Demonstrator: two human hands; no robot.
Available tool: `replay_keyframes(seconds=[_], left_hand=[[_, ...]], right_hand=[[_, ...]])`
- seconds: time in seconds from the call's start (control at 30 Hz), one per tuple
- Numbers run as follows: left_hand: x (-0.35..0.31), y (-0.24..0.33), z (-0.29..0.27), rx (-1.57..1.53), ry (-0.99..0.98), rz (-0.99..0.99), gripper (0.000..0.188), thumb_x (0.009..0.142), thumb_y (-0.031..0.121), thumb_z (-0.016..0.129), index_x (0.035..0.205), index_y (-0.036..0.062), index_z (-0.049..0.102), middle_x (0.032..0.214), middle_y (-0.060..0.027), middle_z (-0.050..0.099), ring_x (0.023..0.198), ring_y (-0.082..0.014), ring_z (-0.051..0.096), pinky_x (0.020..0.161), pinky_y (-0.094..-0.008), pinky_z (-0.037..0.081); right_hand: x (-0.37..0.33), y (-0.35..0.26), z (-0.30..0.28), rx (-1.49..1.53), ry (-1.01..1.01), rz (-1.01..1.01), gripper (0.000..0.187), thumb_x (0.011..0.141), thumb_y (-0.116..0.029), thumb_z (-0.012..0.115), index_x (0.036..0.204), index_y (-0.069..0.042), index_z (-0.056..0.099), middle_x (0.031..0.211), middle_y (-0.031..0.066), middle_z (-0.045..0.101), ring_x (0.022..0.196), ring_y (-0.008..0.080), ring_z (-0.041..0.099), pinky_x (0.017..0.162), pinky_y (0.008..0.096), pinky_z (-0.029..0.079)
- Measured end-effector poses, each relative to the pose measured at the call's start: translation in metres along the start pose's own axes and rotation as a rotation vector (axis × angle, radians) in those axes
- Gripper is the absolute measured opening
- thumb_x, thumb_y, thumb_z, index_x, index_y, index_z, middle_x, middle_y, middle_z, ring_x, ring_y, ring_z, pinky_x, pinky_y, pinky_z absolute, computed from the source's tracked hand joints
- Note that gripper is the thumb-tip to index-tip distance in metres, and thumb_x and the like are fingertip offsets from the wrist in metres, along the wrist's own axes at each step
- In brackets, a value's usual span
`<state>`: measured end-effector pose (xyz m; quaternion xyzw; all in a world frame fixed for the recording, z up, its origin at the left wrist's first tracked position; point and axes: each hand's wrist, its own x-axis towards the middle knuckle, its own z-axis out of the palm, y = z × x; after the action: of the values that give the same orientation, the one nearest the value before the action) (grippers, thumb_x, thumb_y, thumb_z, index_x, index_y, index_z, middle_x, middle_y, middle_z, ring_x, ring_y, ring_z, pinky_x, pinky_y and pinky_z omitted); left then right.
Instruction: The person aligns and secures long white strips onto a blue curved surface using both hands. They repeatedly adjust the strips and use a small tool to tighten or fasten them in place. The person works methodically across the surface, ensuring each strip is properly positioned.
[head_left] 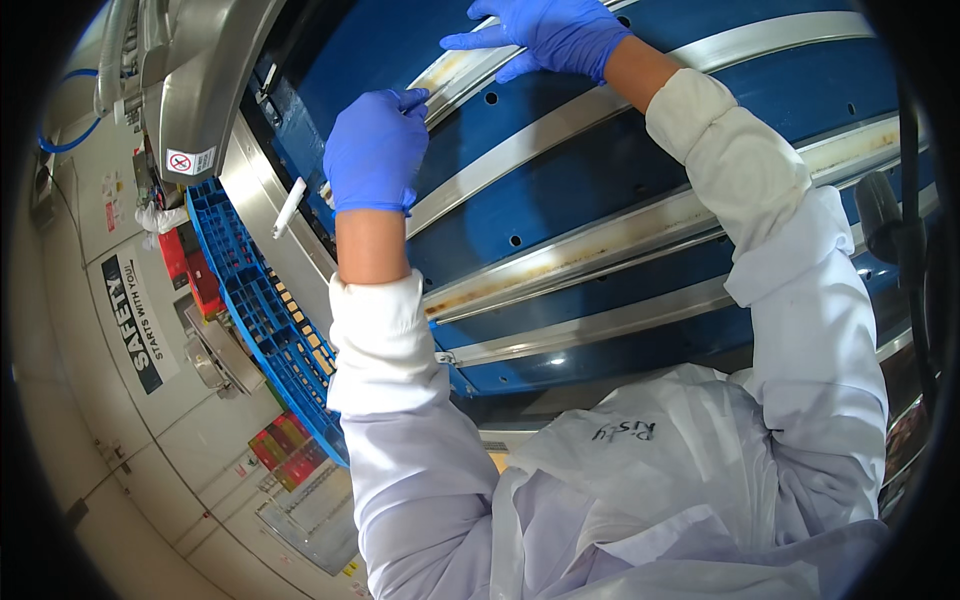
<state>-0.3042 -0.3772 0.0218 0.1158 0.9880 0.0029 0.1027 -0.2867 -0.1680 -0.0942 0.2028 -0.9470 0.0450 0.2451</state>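
Note:
My left hand (372,150), in a blue glove, has its fingers curled closed at the near-left end of a long metal rail (452,74). The rail is silver with yellowish-brown stains along its top. Farther right along the same rail is my right hand (560,38), also blue-gloved. Its fingers are spread apart and lie across the rail, with the thumb on the nearer side. Under the rail runs a blue surface (485,200) with small round holes. A flat silver strip (525,155) crosses it, and a second stained rail (600,225) lies closer to me.
A steel machine housing (215,85) rises at the upper left. Beside the frame is a white handle (289,208). Left of it stands a blue plastic pallet (235,270), with red boxes (200,275) beyond. A black bar (910,200) stands at the right edge.

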Motion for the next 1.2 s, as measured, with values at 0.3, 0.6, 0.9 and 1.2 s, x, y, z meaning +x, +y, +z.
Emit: replay_keyframes(seconds=[0.3, 0.6, 0.9, 1.2], left_hand=[[0.002, -0.011, -0.001, -0.047, -0.021, -0.015, 0.020, 0.088, 0.025, 0.067, 0.104, 0.0187, 0.077, 0.092, -0.0125, 0.073, 0.085, -0.0289, 0.071, 0.078, -0.0363, 0.054], [-0.002, -0.024, -0.005, -0.087, -0.034, -0.012, 0.021, 0.088, 0.024, 0.066, 0.103, 0.0145, 0.077, 0.084, -0.0155, 0.072, 0.071, -0.0253, 0.071, 0.070, -0.0334, 0.054], [0.004, -0.038, -0.004, -0.181, -0.086, -0.089, 0.021, 0.087, 0.021, 0.068, 0.104, 0.0126, 0.077, 0.085, -0.0136, 0.073, 0.077, -0.0239, 0.071, 0.073, -0.0327, 0.054], [0.011, -0.046, 0.007, -0.381, -0.118, -0.087, 0.022, 0.088, 0.016, 0.071, 0.107, 0.0081, 0.076, 0.080, -0.0099, 0.072, 0.068, -0.0145, 0.066, 0.066, -0.0274, 0.052]], right_hand=[[0.000, 0.001, 0.003, 0.000, 0.050, -0.015, 0.041, 0.085, -0.048, 0.060, 0.125, -0.039, 0.059, 0.100, 0.0001, 0.062, 0.090, 0.0213, 0.057, 0.072, 0.0363, 0.044], [0.001, 0.002, 0.005, -0.005, 0.046, -0.017, 0.034, 0.092, -0.034, 0.053, 0.125, -0.038, 0.060, 0.101, -0.0001, 0.063, 0.091, 0.0209, 0.059, 0.072, 0.0356, 0.046], [0.003, 0.002, 0.000, 0.011, 0.026, -0.027, 0.034, 0.091, -0.035, 0.053, 0.125, -0.037, 0.060, 0.100, -0.0005, 0.063, 0.090, 0.0211, 0.059, 0.071, 0.0360, 0.046], [0.001, 0.003, 0.007, -0.004, 0.041, -0.008, 0.035, 0.090, -0.037, 0.055, 0.124, -0.036, 0.060, 0.100, -0.0003, 0.062, 0.090, 0.0211, 0.059, 0.070, 0.0363, 0.046]])
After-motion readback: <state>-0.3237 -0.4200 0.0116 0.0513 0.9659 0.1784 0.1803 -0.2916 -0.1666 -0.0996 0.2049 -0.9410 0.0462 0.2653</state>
